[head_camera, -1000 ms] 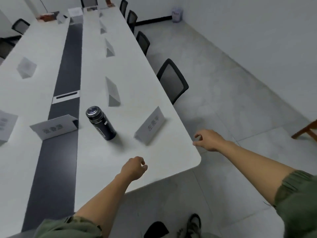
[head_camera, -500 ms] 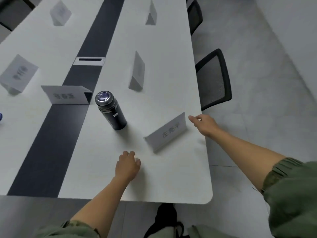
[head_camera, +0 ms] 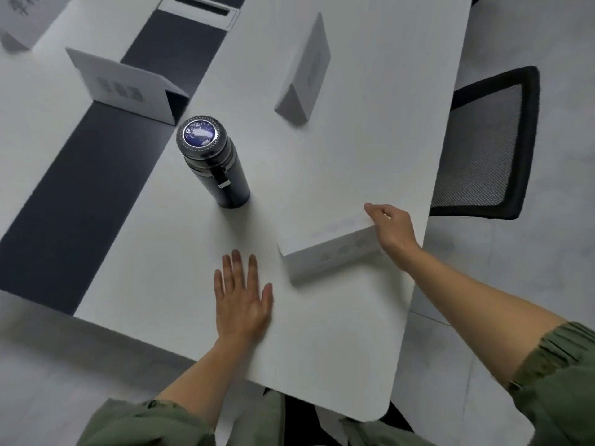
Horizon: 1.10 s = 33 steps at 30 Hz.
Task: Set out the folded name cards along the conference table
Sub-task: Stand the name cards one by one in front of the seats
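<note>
Worn on the head, wide-angle, tilted steeply down and slightly forward over the rounded near end of the long white conference table [head_camera: 338,349]. Close in: left hand [head_camera: 241,300] and right hand [head_camera: 389,226] reaching up from the bottom edge, white folded paper name card [head_camera: 328,252] near centre. Facing along the table's length, dark grey centre strip [head_camera: 80,188] slanting off to the upper left, black mesh-backed office chair [head_camera: 483,149] at right.

Soft even light, blurred edges

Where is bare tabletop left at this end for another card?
Free: near corner between the left hand, the near card and the table edge; and between the bottle, the upright card and the chair side. Tight among bottle, left hand, near card.
</note>
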Each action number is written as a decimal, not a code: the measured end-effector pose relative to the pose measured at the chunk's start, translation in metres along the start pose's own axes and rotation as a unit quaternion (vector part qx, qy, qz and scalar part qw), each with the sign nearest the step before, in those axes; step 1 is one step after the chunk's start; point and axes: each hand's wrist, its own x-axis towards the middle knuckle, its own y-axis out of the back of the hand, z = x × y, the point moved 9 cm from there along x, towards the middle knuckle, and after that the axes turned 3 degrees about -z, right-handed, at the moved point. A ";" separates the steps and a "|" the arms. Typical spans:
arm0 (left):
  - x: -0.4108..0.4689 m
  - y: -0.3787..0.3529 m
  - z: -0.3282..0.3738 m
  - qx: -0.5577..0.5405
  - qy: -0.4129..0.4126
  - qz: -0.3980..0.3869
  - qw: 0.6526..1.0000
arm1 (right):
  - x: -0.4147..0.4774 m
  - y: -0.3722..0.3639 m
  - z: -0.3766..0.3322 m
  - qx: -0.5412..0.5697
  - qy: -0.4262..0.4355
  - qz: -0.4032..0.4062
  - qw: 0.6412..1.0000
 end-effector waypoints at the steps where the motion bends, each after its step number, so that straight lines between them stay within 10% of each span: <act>1: -0.003 -0.004 -0.001 0.002 0.005 -0.004 1.000 | 0.004 -0.004 0.004 0.012 -0.003 -0.002 1.000; 17: -0.065 0.032 0.002 -0.110 0.150 -0.055 0.981 | -0.020 -0.034 -0.052 -0.009 0.041 -0.069 0.997; 33: -0.351 0.073 -0.258 -0.160 0.354 0.011 0.921 | -0.292 -0.290 -0.133 -0.114 0.178 -0.262 0.941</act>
